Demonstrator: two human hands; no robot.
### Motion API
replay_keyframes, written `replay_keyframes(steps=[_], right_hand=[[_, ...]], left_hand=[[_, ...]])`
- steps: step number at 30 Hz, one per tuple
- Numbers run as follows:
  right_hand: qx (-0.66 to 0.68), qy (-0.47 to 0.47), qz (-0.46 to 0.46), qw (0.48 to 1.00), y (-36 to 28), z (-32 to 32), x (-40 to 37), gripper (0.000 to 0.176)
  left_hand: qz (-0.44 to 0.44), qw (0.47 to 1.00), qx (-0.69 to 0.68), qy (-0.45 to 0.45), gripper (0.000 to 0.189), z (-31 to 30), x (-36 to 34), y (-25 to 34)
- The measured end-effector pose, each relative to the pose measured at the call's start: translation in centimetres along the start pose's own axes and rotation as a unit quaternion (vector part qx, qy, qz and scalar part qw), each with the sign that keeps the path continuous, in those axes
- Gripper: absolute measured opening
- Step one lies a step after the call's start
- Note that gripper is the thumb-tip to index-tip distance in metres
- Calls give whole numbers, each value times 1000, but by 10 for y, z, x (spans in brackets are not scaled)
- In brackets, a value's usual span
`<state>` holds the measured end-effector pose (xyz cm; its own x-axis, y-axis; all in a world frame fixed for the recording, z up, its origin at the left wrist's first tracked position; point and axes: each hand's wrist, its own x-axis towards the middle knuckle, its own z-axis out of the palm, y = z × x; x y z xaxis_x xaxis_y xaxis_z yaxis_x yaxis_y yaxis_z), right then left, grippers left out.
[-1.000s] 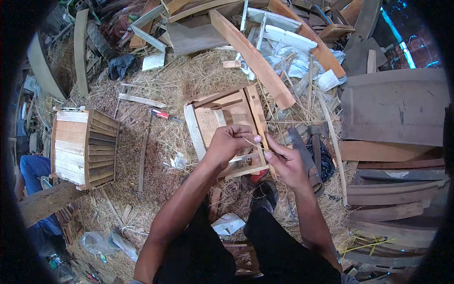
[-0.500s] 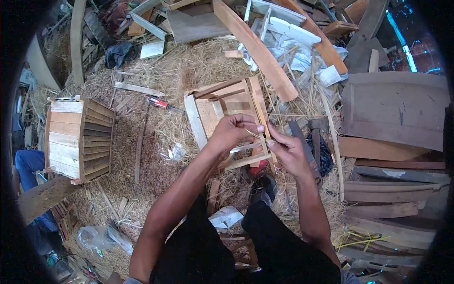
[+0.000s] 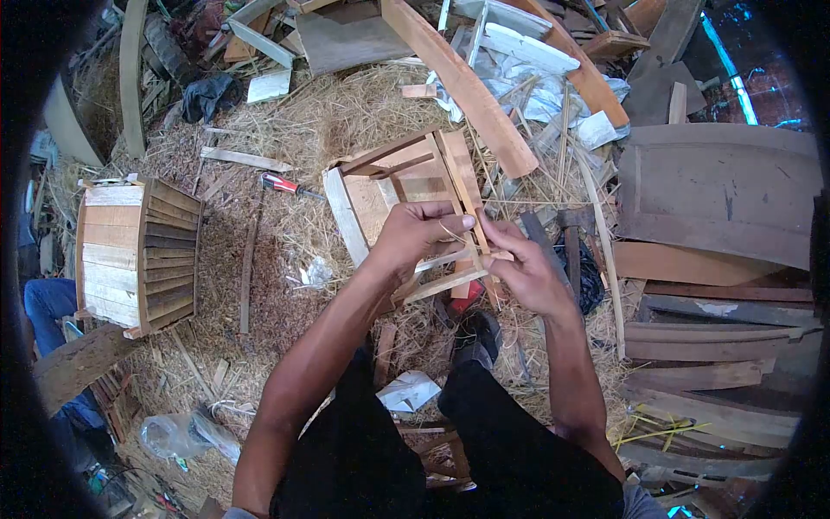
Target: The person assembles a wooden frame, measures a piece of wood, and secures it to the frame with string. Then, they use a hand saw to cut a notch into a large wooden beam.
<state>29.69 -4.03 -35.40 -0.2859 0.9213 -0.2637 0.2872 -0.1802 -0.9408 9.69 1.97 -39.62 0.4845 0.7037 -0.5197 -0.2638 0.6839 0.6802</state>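
Note:
A small wooden frame [image 3: 346, 214] with slatted sides lies tilted in front of my knees. My left hand [image 3: 413, 238] is over its lower middle, thumb and fingers pinched on a thin light strip. Close beside it, my right hand [image 3: 527, 266] pinches the frame's narrow edge slat near the right corner. The fingertips of both hands almost meet at that slat. A red-handled screwdriver [image 3: 281, 183] lies on the ground left of the frame.
A slatted wooden crate [image 3: 112, 251] stands at the left, near a person's blue trouser leg [image 3: 50, 298]. A hammer [image 3: 572, 246] lies right of the frame. Curved boards [image 3: 709, 337] are stacked at the right. A plastic bag [image 3: 173, 435] lies lower left.
The whole view has shifted slightly, moving the surroundings left and up. My right hand's fingers have moved a little along the slat. My left hand keeps its pinch.

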Motion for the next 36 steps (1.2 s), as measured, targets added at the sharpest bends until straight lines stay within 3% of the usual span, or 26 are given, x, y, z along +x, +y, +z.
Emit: replay_keyframes(steps=[7, 16, 36], right_hand=[[-93, 25, -45, 994, 6, 8, -13, 64], [18, 89, 10, 996, 7, 21, -21, 49], [31, 83, -9, 996, 14, 20, -21, 52]], left_hand=[[16, 998, 62, 17, 27, 3, 2, 3], [19, 998, 61, 17, 27, 0, 4, 2], [20, 998, 59, 13, 25, -4, 3, 1]])
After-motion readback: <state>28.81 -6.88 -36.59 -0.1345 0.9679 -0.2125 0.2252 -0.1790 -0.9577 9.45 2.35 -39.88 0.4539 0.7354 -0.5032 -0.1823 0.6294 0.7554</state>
